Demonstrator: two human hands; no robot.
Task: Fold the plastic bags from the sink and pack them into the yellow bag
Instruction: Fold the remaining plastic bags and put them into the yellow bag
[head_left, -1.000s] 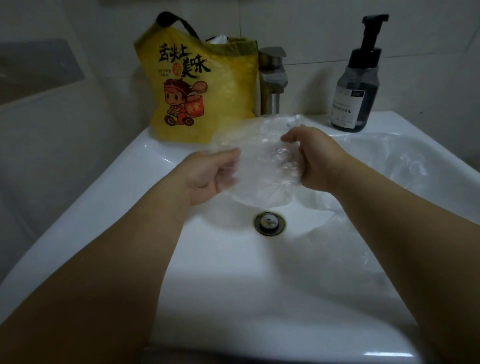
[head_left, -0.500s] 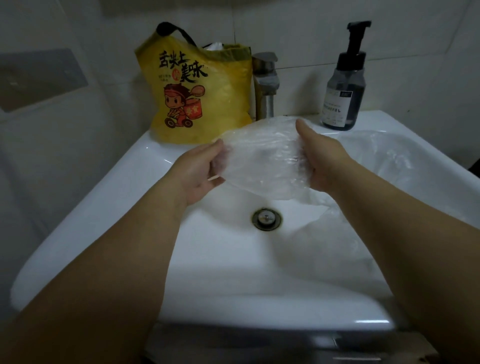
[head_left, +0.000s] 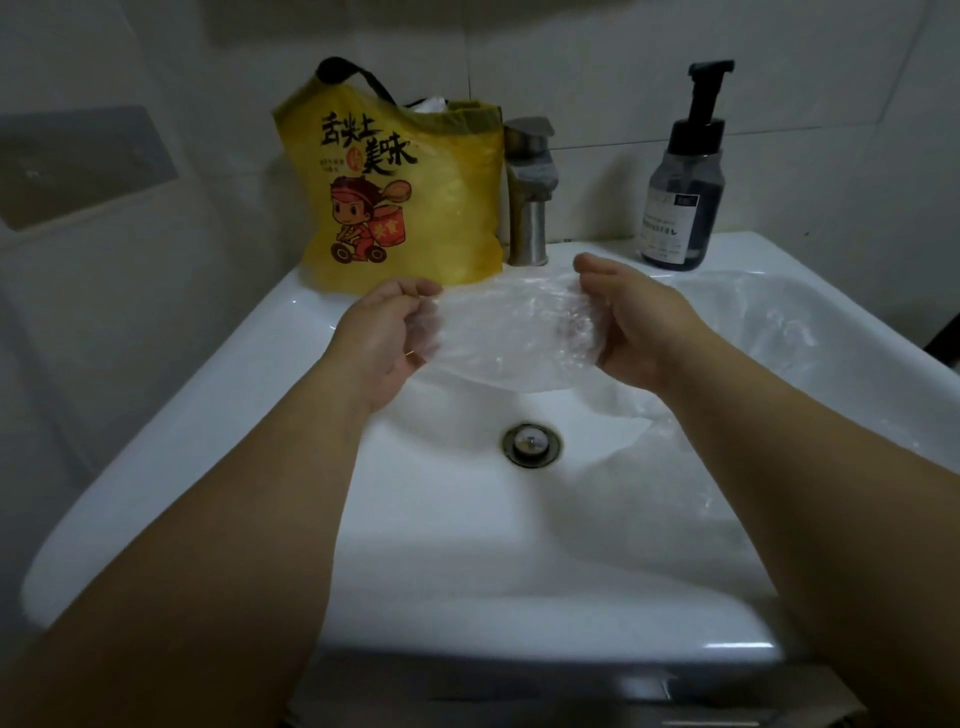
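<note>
A clear plastic bag hangs stretched above the white sink. My left hand pinches its left edge and my right hand grips its right edge. The yellow bag with a cartoon print and a black handle stands upright on the sink's back ledge, just behind my left hand, with something white showing at its open top. More clear plastic bags lie crumpled in the right part of the basin, partly under my right forearm.
A steel faucet rises right of the yellow bag. A dark pump bottle stands on the ledge at the back right. The drain sits mid-basin. Tiled walls close in behind and at the left.
My hands have drawn apart, spreading the folded clear bag out wider between them. The view has tilted slightly, so the sink's front edge shows more.
</note>
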